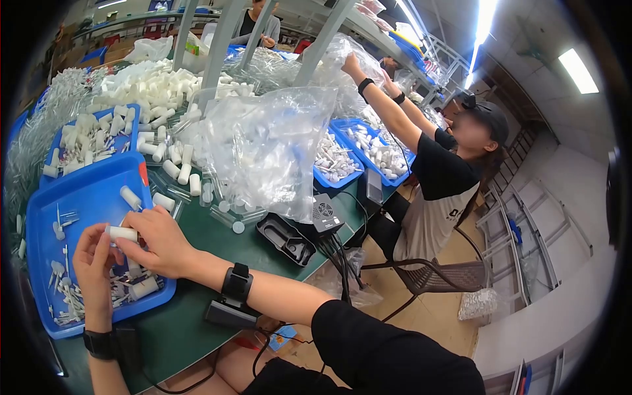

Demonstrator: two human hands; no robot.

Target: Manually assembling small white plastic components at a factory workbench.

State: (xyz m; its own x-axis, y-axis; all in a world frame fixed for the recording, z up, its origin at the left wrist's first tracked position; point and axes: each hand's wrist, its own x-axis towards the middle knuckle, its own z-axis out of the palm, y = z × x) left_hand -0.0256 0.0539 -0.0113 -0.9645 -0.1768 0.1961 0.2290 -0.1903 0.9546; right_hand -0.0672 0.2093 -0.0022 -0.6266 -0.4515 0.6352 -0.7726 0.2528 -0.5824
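My right hand pinches a short white plastic tube over a blue tray at the table's near left. My left hand is raised beside it, fingertips touching the same tube from the left. Below the hands, the tray holds several small white parts and thin clear pieces. Both wrists wear black bands.
A second blue tray of white tubes and loose white tubes lie behind. A large clear bag of parts sits mid-table, with a black device and a black holder. A seated person at right reaches up to another bag.
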